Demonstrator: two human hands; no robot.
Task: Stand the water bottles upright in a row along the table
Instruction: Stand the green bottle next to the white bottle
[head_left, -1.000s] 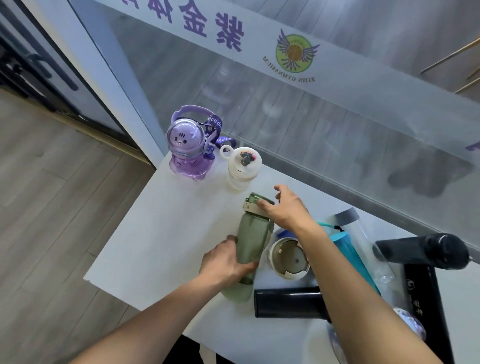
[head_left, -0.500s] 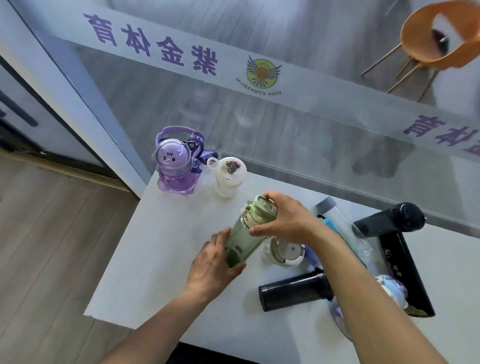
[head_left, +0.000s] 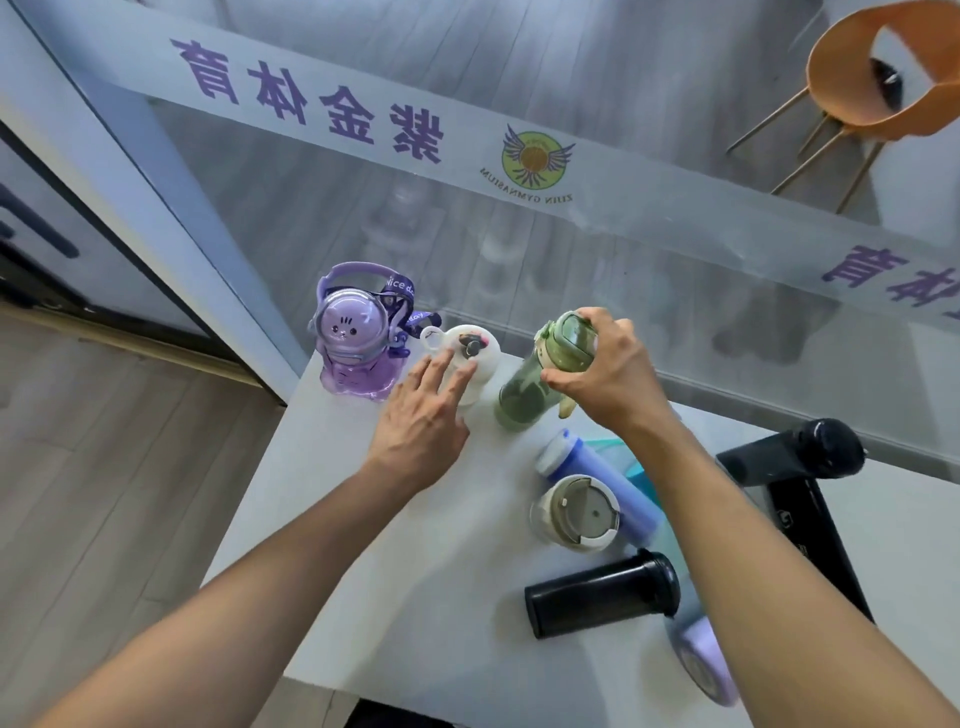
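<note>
A green bottle (head_left: 524, 392) stands upright near the table's far edge, and my right hand (head_left: 605, 371) grips its lid. Left of it stand a white bottle (head_left: 480, 358) and a purple cat-faced bottle (head_left: 353, 338). My left hand (head_left: 423, 421) hovers open with its fingertips at the white bottle. A blue bottle (head_left: 597, 478) and a black bottle (head_left: 597, 597) lie on their sides, and a cream-lidded cup (head_left: 576, 514) rests between them. Another black bottle (head_left: 795, 457) lies at the right.
The white table (head_left: 363, 571) stands against a glass wall (head_left: 571, 234). A black box (head_left: 810, 530) and a pale purple bottle (head_left: 701, 660), partly hidden by my right arm, are at the right. An orange chair (head_left: 878, 78) stands beyond the glass.
The green bottle went from lying down to upright beside the white bottle. My left hand let go of it and opened.
</note>
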